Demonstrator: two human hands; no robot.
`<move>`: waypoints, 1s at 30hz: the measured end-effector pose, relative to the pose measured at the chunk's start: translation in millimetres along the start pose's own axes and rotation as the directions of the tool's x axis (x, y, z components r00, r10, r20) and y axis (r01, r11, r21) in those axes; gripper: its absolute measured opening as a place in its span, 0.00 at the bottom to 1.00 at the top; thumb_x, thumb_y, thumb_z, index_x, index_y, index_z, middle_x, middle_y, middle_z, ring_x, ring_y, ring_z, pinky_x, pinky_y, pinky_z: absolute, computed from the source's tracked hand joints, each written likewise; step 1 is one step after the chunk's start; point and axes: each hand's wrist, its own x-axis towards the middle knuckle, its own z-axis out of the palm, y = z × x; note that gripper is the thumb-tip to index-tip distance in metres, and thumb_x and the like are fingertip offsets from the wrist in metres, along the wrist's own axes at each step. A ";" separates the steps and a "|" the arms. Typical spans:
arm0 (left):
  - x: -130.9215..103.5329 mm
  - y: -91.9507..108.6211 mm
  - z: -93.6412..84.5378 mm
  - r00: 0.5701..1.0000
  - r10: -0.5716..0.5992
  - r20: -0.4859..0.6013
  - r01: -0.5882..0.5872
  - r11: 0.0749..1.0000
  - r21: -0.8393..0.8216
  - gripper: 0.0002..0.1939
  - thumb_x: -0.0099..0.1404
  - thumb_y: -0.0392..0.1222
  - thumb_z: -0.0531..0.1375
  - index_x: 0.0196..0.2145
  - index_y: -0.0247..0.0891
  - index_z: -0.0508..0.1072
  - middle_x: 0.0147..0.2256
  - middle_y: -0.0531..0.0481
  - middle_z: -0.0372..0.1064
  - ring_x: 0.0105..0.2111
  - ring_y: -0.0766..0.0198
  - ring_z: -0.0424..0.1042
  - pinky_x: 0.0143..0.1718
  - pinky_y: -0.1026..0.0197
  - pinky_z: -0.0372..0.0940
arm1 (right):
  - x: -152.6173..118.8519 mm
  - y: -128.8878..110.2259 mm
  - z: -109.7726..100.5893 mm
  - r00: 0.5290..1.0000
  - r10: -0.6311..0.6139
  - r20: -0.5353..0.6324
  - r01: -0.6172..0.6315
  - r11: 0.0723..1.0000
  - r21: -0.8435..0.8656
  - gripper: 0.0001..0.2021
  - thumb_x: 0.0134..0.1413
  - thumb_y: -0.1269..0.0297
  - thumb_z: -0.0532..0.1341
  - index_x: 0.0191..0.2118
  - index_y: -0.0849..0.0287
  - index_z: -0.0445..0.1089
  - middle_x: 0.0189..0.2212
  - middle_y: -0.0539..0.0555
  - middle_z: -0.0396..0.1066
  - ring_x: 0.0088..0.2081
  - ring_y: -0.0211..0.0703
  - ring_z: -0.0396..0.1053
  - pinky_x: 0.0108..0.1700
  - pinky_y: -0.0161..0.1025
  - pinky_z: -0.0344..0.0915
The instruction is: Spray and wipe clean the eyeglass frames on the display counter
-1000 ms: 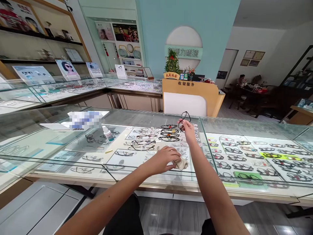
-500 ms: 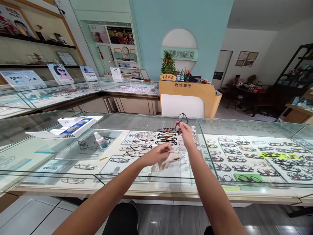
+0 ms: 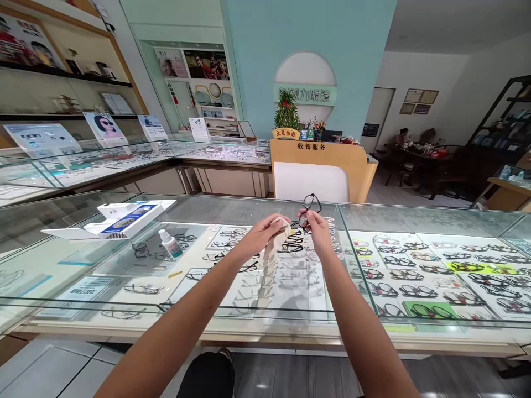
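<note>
My right hand (image 3: 317, 229) is closed on a pair of black-framed eyeglasses (image 3: 312, 202), held tilted above the glass display case (image 3: 199, 213). One lens stands up clear of the fingers; the other is partly behind them. To its left, my left hand (image 3: 264, 232) pinches a pale beige cloth (image 3: 274, 247), which hangs down over the case. A gap separates the cloth from the eyeglasses. Beneath both hands, rows of spectacle frames (image 3: 292, 247) show through the glass.
On the left of the glass top stand a white spray bottle (image 3: 170, 244) and an open white and blue box (image 3: 128, 220). More spectacle frames (image 3: 415, 290) fill the case at right. Beyond it is a wooden counter (image 3: 323, 157). A person (image 3: 401, 136) sits far back at right.
My left hand has risen away from me, and the cloth now hangs long below it, nearer the eyeglasses. My right hand has barely shifted and keeps the eyeglasses.
</note>
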 end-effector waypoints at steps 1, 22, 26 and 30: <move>6.4 3.6 -2.3 0.998 0.054 -0.026 -0.052 0.996 0.079 0.24 0.65 0.64 0.65 0.43 0.39 0.81 0.33 0.48 0.75 0.31 0.60 0.70 0.32 0.62 0.62 | -0.1 -0.6 0.3 1.000 -0.003 0.000 0.003 1.000 -0.004 0.23 0.59 0.38 0.64 0.44 0.54 0.80 0.45 0.55 0.80 0.32 0.41 0.67 0.32 0.39 0.58; 72.4 -62.4 -15.4 0.876 -0.036 -0.480 -0.122 0.948 -0.294 0.32 0.49 0.66 0.75 0.31 0.40 0.66 0.25 0.58 0.65 0.23 0.70 0.63 0.26 0.65 0.62 | -16.2 -1.1 28.3 0.961 0.017 0.276 0.007 0.996 -0.088 0.23 0.60 0.36 0.64 0.39 0.52 0.81 0.39 0.54 0.78 0.34 0.45 0.67 0.42 0.43 0.68; 70.3 -58.9 -8.8 0.932 0.030 -0.362 -0.170 0.917 -0.361 0.30 0.54 0.63 0.75 0.31 0.40 0.63 0.29 0.57 0.66 0.28 0.69 0.68 0.32 0.63 0.69 | -15.6 4.2 29.1 0.968 0.039 0.249 -0.015 0.995 -0.096 0.23 0.58 0.36 0.65 0.40 0.52 0.82 0.38 0.54 0.78 0.35 0.47 0.68 0.41 0.44 0.69; 67.6 -55.3 -1.1 0.968 0.094 -0.232 -0.188 0.886 -0.424 0.27 0.59 0.65 0.71 0.35 0.39 0.69 0.31 0.53 0.69 0.30 0.65 0.71 0.31 0.61 0.69 | -14.3 2.4 27.3 0.971 0.049 0.234 -0.031 0.996 -0.080 0.24 0.57 0.35 0.66 0.39 0.52 0.82 0.36 0.54 0.78 0.33 0.45 0.67 0.40 0.43 0.68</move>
